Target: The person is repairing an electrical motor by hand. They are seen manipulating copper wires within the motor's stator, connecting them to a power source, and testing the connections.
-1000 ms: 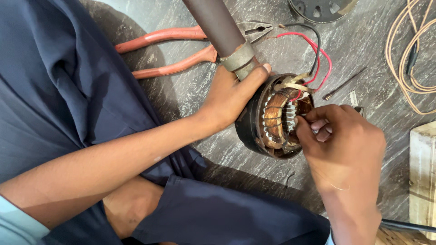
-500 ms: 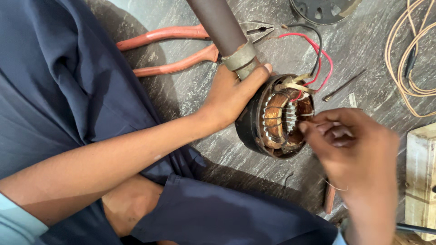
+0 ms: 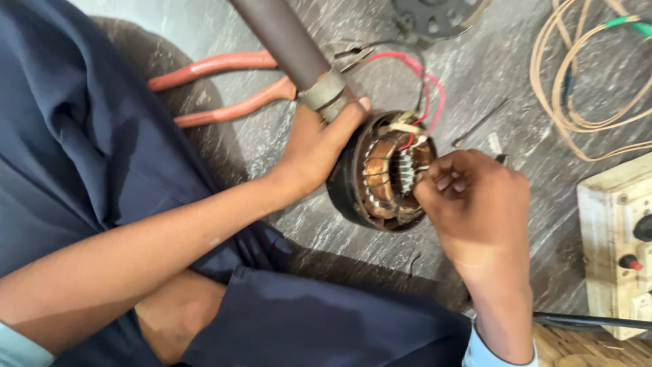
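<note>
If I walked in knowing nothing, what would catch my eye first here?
Most likely the round motor core with its copper windings, lying on the dark stone floor in the middle. The left hand steadies its rim while the right hand pinches at the windings. Behind them lie orange-handled pliers, and red wires loop off the core.

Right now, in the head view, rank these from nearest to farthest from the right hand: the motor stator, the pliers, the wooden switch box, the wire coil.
From the right hand:
1. Motor stator, touching its fingers, just left.
2. Wooden switch box, right edge.
3. Wire coil, upper right.
4. Pliers, upper left, past the left hand.
</note>
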